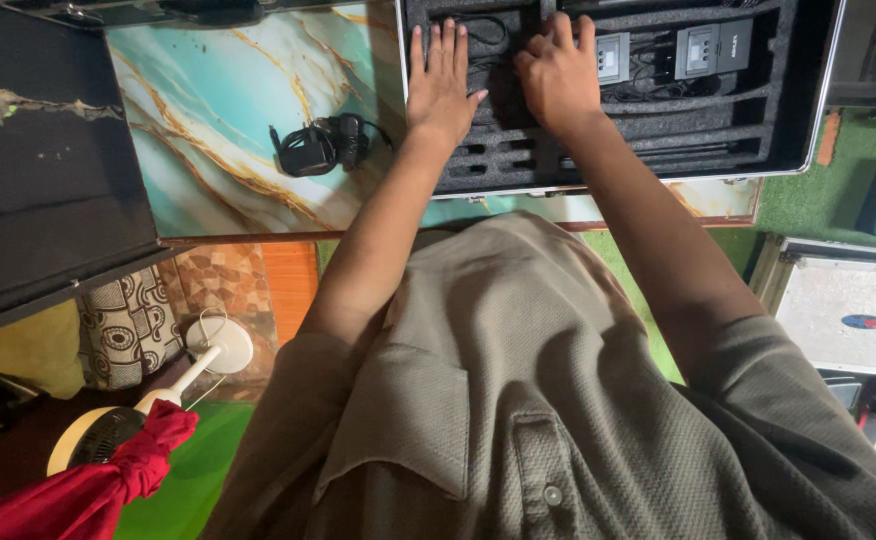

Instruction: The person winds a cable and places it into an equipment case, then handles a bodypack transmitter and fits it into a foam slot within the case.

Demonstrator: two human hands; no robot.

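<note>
A: Where are the hands?

B: Both are stretched out over the open equipment case [808, 90], the one lined with black foam, which lies at the far right of the marble-patterned tabletop [208, 110]. The left hand [441, 85] lies flat on the foam, fingers straight and slightly spread, palm down. It has hold of nothing.

A: And the right?

B: The right hand [558, 75] sits just beside it, touching at the thumb side, with its fingers curled down into a foam compartment. Whether it grips anything under there I cannot tell; the fingertips are hidden.

A: What's in the case near them?

B: Two small black box-shaped units with little screens [613, 57] [715, 47], seated in foam slots just right of the right hand, with thin black cable [648, 90] looped below them. Empty slots run along the near edge of the foam.

A: Anything else on the table?

B: A bundle of black cable with a power adapter [320, 145], left of the case and well apart from the hands.

A: And nearer?

B: The person's olive-grey shirt [518, 400] fills the near middle. At the near left there's a red cloth [98, 480] and a white fan [198, 365].
</note>
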